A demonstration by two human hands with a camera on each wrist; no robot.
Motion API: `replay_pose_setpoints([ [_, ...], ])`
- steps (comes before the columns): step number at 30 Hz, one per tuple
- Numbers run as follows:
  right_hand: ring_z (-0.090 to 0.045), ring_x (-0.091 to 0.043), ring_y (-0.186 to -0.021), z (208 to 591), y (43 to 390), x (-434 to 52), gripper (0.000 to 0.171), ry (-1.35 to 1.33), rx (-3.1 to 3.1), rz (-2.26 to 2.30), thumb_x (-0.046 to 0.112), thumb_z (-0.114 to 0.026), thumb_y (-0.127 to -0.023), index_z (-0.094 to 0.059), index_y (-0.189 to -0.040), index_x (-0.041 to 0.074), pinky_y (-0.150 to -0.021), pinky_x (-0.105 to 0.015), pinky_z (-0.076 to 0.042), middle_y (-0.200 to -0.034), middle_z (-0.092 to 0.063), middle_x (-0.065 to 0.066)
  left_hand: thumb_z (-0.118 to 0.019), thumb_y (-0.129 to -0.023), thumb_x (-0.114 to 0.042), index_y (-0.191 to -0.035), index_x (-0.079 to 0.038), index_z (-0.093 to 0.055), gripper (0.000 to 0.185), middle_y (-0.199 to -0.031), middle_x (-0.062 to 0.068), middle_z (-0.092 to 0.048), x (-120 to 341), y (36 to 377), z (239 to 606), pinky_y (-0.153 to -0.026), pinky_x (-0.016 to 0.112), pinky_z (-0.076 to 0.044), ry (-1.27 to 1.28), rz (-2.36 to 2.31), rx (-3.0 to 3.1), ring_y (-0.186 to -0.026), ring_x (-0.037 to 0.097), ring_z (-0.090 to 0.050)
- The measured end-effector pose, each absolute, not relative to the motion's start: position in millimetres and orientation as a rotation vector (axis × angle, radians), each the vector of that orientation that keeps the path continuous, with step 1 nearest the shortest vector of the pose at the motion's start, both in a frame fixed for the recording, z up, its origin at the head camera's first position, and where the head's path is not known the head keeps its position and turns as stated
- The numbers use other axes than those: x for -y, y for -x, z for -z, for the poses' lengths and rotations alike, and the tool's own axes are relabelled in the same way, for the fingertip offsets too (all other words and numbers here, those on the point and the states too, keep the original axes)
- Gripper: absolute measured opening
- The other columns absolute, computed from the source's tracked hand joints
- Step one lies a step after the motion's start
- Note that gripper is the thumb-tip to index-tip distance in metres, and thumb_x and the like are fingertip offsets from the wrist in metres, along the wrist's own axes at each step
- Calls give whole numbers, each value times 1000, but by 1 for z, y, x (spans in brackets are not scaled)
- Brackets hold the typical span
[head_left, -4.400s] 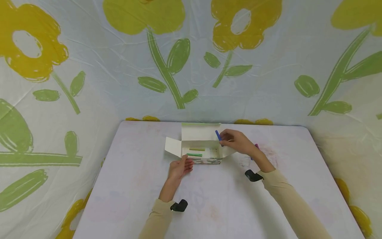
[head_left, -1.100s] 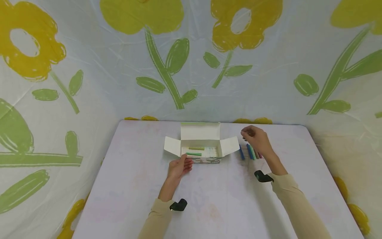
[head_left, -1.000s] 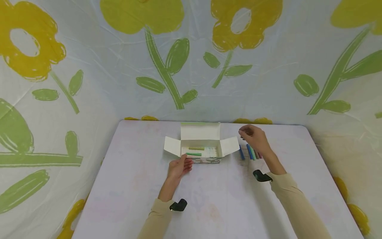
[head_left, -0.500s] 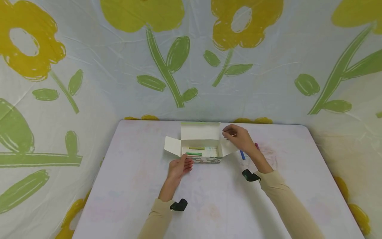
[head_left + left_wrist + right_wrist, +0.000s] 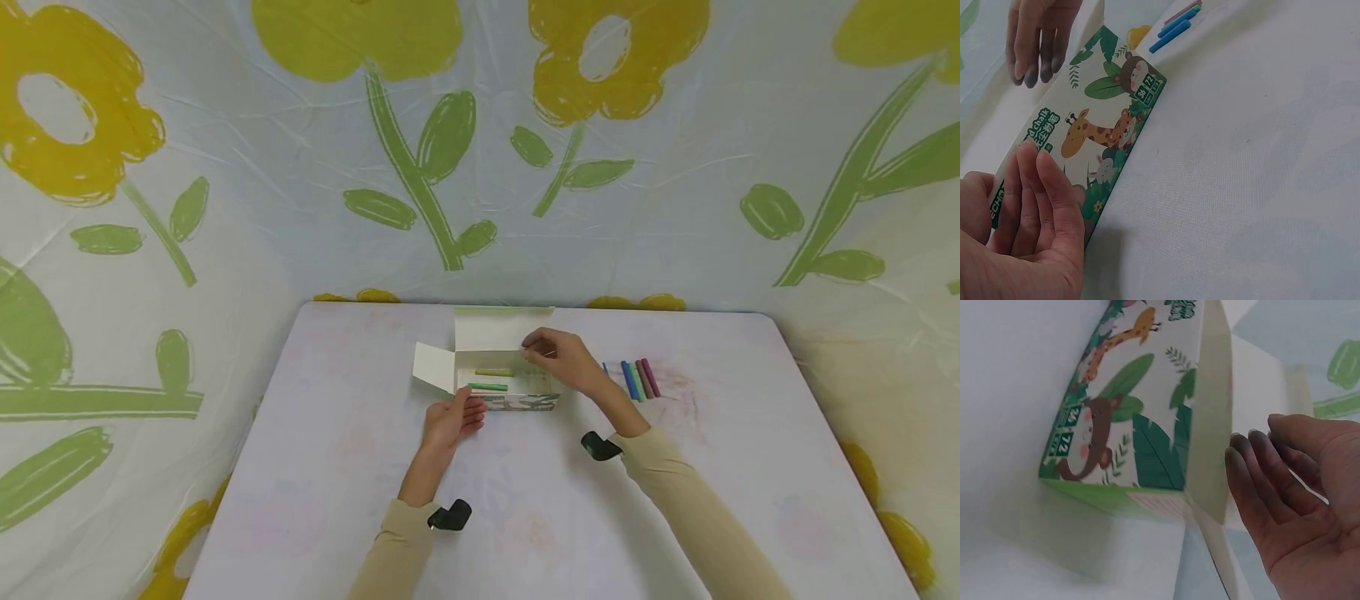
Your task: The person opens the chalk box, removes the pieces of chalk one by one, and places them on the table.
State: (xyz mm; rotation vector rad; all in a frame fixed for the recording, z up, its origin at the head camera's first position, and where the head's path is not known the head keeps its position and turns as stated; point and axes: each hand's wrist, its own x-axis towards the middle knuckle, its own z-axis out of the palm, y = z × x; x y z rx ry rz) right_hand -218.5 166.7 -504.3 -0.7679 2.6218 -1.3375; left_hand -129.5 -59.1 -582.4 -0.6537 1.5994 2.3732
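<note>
**So, chalk box open, one hand bracing it, the other over the inside**

Basically the open box (image 5: pixel 504 385) sits mid-table (image 5: pixel 315 467) with its lid folded back and side flaps out, which leaves the inside easy to get at from above. The left hand (image 5: pixel 448 421) rests against the printed front wall near the left corner, fingers straight and together, not wrapped round anything; looks like it's just there to keep the light cardboard from sliding. The right hand (image 5: pixel 558 360) hovers over the right end of the box, fingers loosely bent and holding nothing as far as the wrist view shows, fingertips (image 5: pixel 1244 465) dusty. Inside I can see a green stick (image 5: pixel 488 387) and a yellowish stick (image 5: pixel 494 372) lying lengthwise. A row of coloured chalks (image 5: pixel 636 380) lies side by side on the table just right of the box, within easy reach of that hand.
</note>
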Motion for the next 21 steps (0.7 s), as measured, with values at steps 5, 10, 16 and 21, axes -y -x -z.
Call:
replay_pose_setpoints([
  [5, -70, -32, -95, 514, 216, -156, 18, 833, -2578, 1323, 1, -68, -97, -68, -113, -9, -86, -48, -60, -103, -73, -17, -61, -105, -26, -106, 14, -70, 41, -83, 8, -75, 60, 131, 583, -70, 23, -60, 654, -2369, -1605, -70, 9, -69],
  [10, -70, -32, -96, 522, 213, -145, 19, 885, -2528, 1302, 1, -69, -97, -67, -113, -9, -87, -47, -59, -103, -72, -18, -61, -105, -27, -108, 15, -69, 43, -84, 8, -75, 59, 130, 581, -70, 23, -60, 650, -2361, -1609, -70, 9, -68],
  [16, -69, -31, -95, 537, 214, -134, 18, 975, -2465, 1242, 0, -69, -96, -66, -112, -9, -86, -45, -59, -101, -71, -18, -62, -104, -29, -112, 17, -68, 46, -87, 10, -76, 60, 129, 579, -71, 24, -61, 649, -2361, -1603, -71, 9, -68],
  [21, -70, -31, -97, 542, 215, -127, 16, 1022, -2454, 1162, -1, -68, -97, -67, -111, -8, -84, -39, -60, -103, -71, -18, -62, -104, -28, -104, 13, -71, 42, -82, 6, -74, 60, 129, 579, -69, 23, -60, 646, -2370, -1593, -70, 9, -70],
])
